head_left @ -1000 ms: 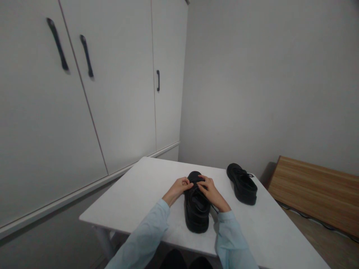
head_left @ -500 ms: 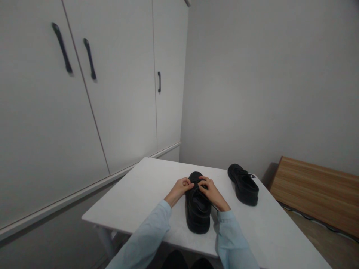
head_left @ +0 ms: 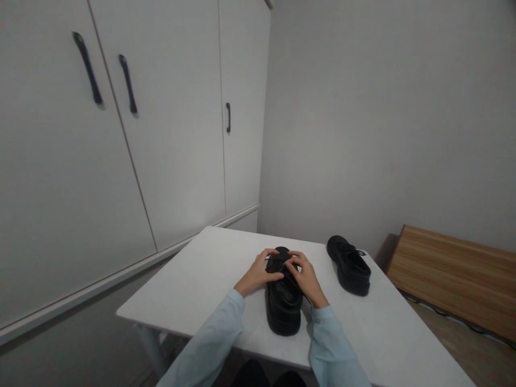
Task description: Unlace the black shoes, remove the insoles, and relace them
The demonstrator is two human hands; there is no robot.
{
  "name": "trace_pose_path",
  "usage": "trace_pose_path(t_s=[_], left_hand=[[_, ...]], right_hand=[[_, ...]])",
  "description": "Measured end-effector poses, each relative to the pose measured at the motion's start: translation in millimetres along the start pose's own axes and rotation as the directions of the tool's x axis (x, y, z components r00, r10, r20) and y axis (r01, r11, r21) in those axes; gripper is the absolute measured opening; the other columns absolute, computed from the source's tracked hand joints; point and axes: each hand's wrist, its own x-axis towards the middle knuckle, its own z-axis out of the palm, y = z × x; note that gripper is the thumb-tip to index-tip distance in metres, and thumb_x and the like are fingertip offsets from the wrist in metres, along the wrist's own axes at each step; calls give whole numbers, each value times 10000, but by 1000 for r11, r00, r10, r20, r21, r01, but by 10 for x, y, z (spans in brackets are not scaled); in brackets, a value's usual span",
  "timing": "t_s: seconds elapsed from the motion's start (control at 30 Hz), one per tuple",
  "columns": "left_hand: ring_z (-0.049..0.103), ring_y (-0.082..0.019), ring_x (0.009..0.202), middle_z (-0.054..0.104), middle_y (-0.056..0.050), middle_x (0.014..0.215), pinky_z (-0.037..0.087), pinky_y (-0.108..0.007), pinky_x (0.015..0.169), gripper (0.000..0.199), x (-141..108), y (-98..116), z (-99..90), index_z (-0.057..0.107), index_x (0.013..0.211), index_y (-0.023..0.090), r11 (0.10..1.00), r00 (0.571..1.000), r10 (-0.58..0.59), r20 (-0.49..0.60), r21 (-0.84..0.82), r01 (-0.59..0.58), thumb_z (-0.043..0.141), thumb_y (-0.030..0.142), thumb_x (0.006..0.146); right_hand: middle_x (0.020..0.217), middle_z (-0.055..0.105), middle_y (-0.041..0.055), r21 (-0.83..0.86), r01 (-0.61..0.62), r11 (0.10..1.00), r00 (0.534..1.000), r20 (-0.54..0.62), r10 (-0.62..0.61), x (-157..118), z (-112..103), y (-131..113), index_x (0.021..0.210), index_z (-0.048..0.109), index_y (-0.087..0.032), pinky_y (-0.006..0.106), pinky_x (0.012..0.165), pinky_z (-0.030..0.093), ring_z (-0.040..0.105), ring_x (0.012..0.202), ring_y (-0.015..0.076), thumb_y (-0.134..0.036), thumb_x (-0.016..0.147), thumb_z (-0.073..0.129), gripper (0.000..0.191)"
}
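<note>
A black lace-up shoe point(head_left: 284, 318) rests on the white table point(head_left: 226, 258), its toe pointing away from me and its heel toward me. My left hand point(head_left: 258, 273) lies against the left side of the lacing, thumb and forefinger apart with a gap between them. On the other side, my right hand point(head_left: 302, 273) has its thumb and forefinger pinched together over the lacing, on what looks like a thin black shoelace. Much of the lacing is hidden by the fingers. A matching black shoe point(head_left: 353, 275) with a tied lace stands farther right, untouched.
White cupboard doors point(head_left: 181, 134) with dark handles rise behind the table on the left. A grey wall point(head_left: 363, 118) is at the back. To the right is a wood-grain panel point(head_left: 451, 279), with a cable along its lower edge. The table's front edge runs just below the nearer shoe.
My left thumb and forefinger have gone from a pinch beside the lacing to spread apart over it. My right fingertips have closed together at the lacing. Both shoes stay in place.
</note>
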Motion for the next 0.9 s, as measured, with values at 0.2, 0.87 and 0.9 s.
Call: trace_pose_path(t_s=[0.2,0.87,0.9], left_hand=[[517,-225,1110,560,-85,1130,347,-386,1012,565,50,-44,13,506,1087,196,989,999,22,40,-146,-16,792,275,607],[460,-253,1210,550,-99,1227,289,-418,1041,588,12,-8,13,492,1119,210,976,992,-117,52,-179,124,777,289,611],[460,-251,1213,550,-103,1228,284,-420,1046,583,10,-13,14,490,1116,209,974,992,-115,53,-188,124,776,290,614]], right_hand=[[1052,595,94,15,15,1000,997,-71,-14,-15,9,-41,724,645,-193,392,872,462,557,1029,239,-282,804,541,158],[973,654,83,371,-25,928,932,-326,155,4,-156,-13,845,601,-174,382,805,510,624,849,185,-432,839,520,270],[971,654,81,393,-10,919,925,-346,158,4,-168,-4,842,591,-174,387,813,510,629,850,181,-429,840,524,264]])
